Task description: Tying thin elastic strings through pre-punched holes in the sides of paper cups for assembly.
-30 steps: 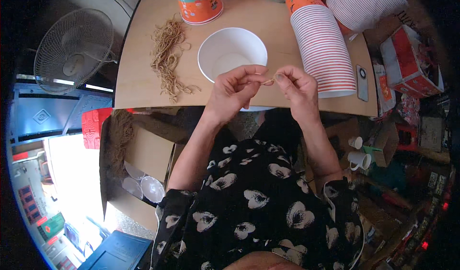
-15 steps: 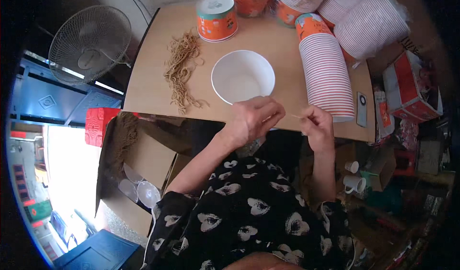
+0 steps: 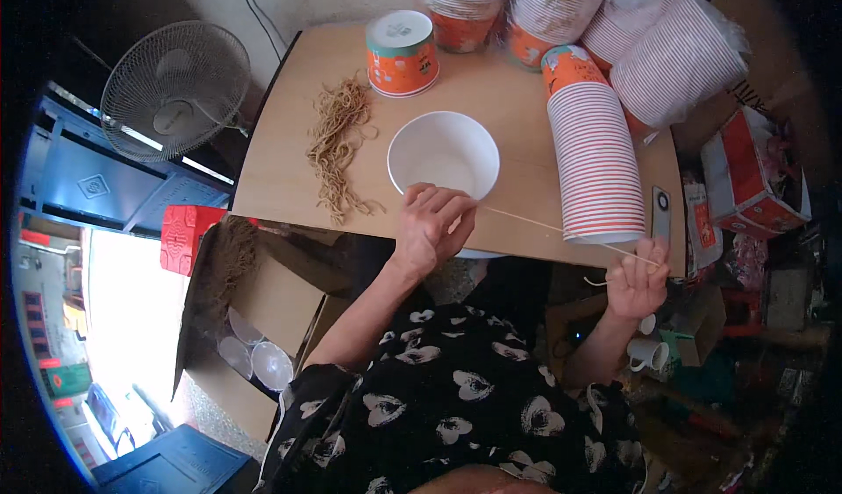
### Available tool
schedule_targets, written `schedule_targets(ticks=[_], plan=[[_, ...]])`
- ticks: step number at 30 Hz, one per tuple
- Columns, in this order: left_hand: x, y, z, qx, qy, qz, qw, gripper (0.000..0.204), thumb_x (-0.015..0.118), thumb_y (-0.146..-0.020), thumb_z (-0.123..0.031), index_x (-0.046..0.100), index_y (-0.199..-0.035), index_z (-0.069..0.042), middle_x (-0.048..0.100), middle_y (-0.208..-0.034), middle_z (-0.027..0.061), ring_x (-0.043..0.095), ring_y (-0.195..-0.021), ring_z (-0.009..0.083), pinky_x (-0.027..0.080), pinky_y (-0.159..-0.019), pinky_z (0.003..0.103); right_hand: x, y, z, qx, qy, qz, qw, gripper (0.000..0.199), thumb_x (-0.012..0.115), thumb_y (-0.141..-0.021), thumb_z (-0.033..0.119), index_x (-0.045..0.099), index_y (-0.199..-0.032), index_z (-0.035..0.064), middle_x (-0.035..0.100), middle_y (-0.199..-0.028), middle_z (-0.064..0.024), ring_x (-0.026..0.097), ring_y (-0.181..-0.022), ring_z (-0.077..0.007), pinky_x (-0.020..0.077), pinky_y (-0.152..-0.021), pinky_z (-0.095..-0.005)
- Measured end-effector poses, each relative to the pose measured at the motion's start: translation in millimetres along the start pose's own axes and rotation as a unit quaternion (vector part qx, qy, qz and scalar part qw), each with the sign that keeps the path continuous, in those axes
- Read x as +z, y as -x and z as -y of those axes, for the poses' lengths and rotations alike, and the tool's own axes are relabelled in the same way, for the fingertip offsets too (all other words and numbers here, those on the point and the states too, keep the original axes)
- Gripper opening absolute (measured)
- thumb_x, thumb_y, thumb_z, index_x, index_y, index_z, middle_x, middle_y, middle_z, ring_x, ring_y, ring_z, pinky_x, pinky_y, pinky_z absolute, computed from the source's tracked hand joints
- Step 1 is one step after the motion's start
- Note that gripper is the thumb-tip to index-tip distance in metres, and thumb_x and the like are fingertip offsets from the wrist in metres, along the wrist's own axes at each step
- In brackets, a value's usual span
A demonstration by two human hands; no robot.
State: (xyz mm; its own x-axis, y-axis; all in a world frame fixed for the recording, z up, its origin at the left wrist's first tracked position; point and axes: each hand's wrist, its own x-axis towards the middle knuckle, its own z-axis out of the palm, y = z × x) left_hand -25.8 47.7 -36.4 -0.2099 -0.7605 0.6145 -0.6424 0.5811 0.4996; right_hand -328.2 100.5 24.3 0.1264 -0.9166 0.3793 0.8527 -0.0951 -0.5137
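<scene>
Left hand (image 3: 431, 227), at the middle of the frame, has its fingertips pressed together on one end of a thin pale string (image 3: 561, 229), just at the near rim of the white paper bowl (image 3: 443, 154). Right hand (image 3: 636, 282), at the right of the middle, is closed in a loose fist and pinches the other end, with a short tail of it curling out below the fingers. Between the two hands the string runs straight and tight, passing in front of the lying stack of paper cups (image 3: 596, 165).

As I judge it, one single strand is now separated and stretched, so the work is only at its beginning: the bundle of brown strings (image 3: 338, 143) lies loose on the wooden table (image 3: 281, 156), left of the bowl, and looks almost untouched. The bowl is empty inside and I see nothing tied on it. An orange lidded tub (image 3: 402, 53) stands above the bowl. More cup stacks fill the upper right of the frame, and none of them shows a string as far as I can tell.
</scene>
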Motion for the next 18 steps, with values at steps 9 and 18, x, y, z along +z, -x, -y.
schedule_targets(ticks=[9,18], plan=[[-42,-7,22,-0.013,-0.086,0.111,0.990,0.054,0.081,-0.071,-0.041,0.067,-0.120,-0.021,0.063,-0.124,-0.0013,0.043,-0.132,0.0279,0.027,-0.108,0.053,-3,-15,-3,-0.015,0.018,-0.065,0.998,0.022,0.047,-0.104,0.022,0.044,-0.086,0.0099,0.034,-0.065,0.0027,0.028,-0.052,-0.0064,0.0226,-0.046,-0.0230],[-23,-20,38,0.062,-0.132,0.052,0.988,0.019,0.076,-0.076,-0.022,0.072,-0.093,-0.018,0.068,-0.090,0.0004,0.061,-0.104,0.0235,0.037,-0.096,0.047,12,-31,-34,0.005,0.053,-0.088,0.995,0.023,0.044,-0.105,0.018,0.055,-0.118,0.0026,0.030,-0.063,0.0067,0.026,-0.051,-0.0036,0.0227,-0.046,-0.0217]])
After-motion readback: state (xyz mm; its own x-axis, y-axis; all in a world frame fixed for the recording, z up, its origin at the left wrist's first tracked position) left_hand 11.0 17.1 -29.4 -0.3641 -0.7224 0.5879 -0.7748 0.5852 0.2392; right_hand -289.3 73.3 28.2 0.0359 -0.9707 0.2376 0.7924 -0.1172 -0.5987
